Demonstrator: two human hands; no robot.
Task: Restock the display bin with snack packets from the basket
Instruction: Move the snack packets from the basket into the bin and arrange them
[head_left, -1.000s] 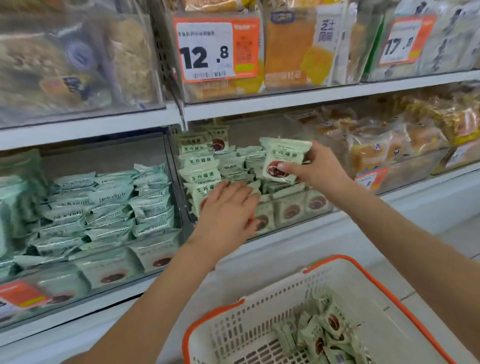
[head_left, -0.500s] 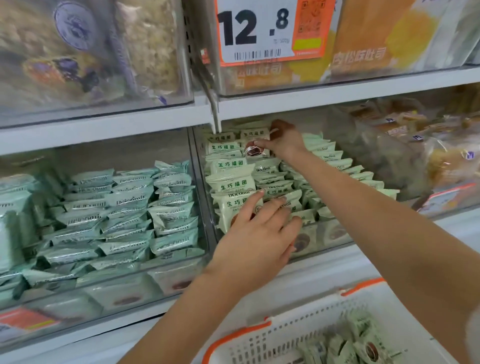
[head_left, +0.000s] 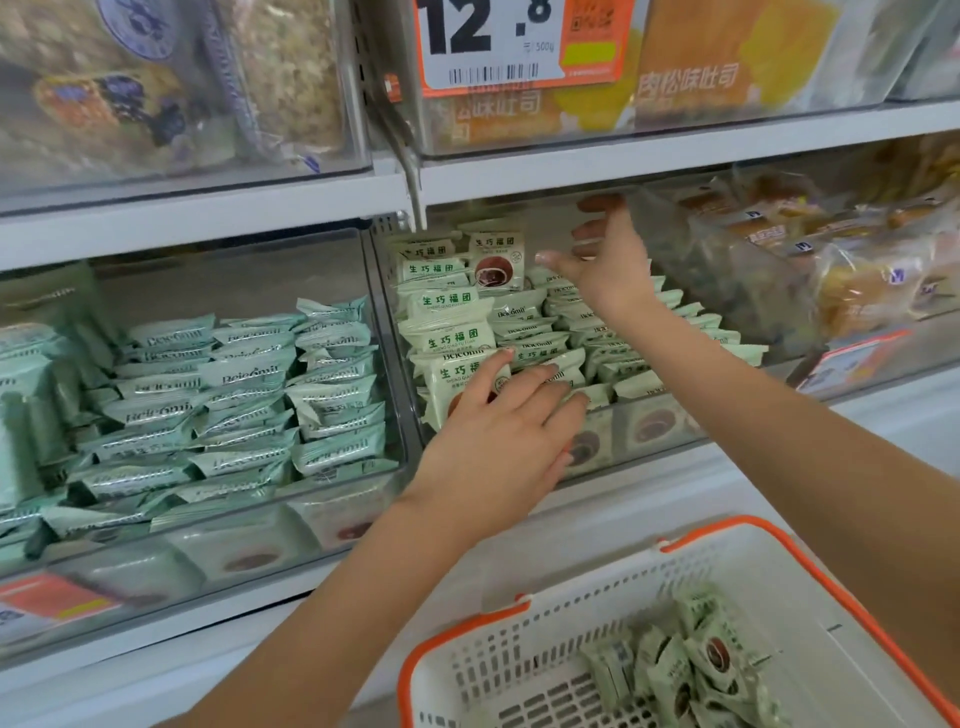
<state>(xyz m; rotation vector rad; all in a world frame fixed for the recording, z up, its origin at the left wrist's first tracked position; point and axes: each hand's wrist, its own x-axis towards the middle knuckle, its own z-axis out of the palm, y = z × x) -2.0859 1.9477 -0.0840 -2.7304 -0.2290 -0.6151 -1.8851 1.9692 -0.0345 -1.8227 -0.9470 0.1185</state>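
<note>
Placing step: upright packet (head_left: 497, 263) stands at back of display bin (head_left: 644, 436), just left of right hand (head_left: 605, 265); right fingers spread, holding nothing

Left hand (head_left: 501, 434) lies flat, fingers straight, pressing front rows of packets

Basket (head_left: 582, 613) below right, more packets (head_left: 696, 670) piled inside

Judgement: placement looks done; next move calls for right hand to drop to basket, pinch another packet, slot it beside the back row

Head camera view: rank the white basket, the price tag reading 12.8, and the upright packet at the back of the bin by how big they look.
1. white basket, though it is nearest the camera
2. price tag, cut off by the frame's top
3. upright packet
</note>
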